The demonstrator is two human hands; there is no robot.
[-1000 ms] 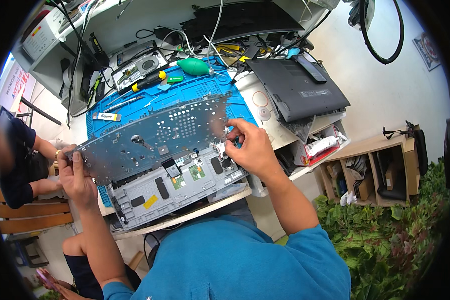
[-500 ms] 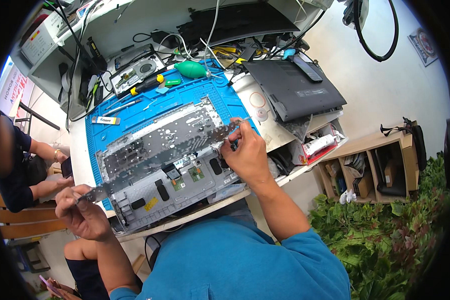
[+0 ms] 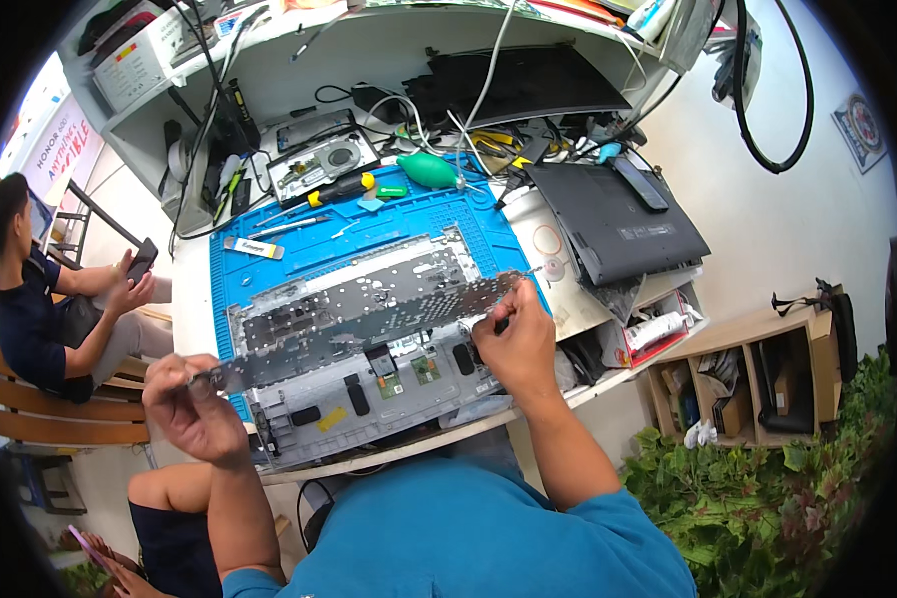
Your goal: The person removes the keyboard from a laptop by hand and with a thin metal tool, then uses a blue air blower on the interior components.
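Your left hand (image 3: 197, 407) is clamped on the left end of the thin perforated metal plate (image 3: 369, 329), thumb and fingers pinching it just beyond the left edge of the grey chassis (image 3: 399, 411). The plate slants up to the right between your two hands, tilted so that you see it nearly edge-on, in front of the wider perforated panel (image 3: 374, 286) that lies on the blue mat (image 3: 490, 239). Below the plate, nearer your body, the chassis bears black pads (image 3: 358, 401), a yellow label (image 3: 331, 419) and a small green board (image 3: 427, 371).

Your right hand (image 3: 518, 344) seems to have its fingers together on the plate's right end; they partly hide one another, so their exact contact is hard to judge. Just beyond that hand lies the dark laptop (image 3: 618, 229).

For a steady hold, pinch only the two ends, match the height of both hands so that so thin a sheet does not twist, and hold its lower edge clear of the green board. Light, even pressure should do; a hard squeeze could bend it.
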